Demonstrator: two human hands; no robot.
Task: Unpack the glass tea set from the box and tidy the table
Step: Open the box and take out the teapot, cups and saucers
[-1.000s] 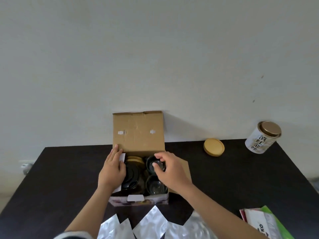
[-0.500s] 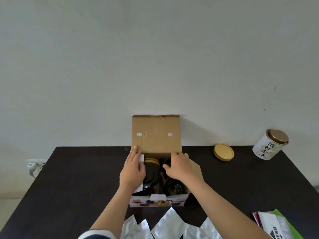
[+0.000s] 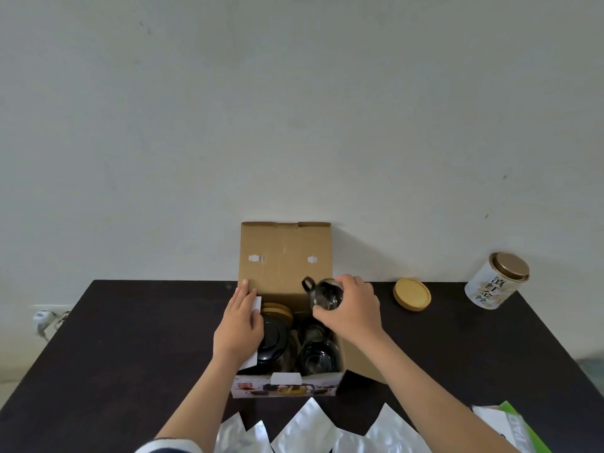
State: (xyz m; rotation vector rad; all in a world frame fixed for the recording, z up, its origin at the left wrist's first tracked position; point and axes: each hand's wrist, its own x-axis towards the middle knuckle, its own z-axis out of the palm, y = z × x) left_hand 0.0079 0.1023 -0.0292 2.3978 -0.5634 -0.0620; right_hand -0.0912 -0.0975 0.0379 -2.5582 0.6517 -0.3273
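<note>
While right hand (image 3: 351, 310) grips glass cup (image 3: 323, 293) above box (image 3: 284, 256), left hand (image 3: 240, 323) flat at 9 o'clock; fragile, slick, hold by body.

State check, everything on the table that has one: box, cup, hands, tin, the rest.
box: open, lid flap upright
glass cup: lifted above box
right hand: grips glass cup
left hand: flat on box's left edge
teapot: in box
tea tin: lidded, upright
wooden lid: loose on table
</note>
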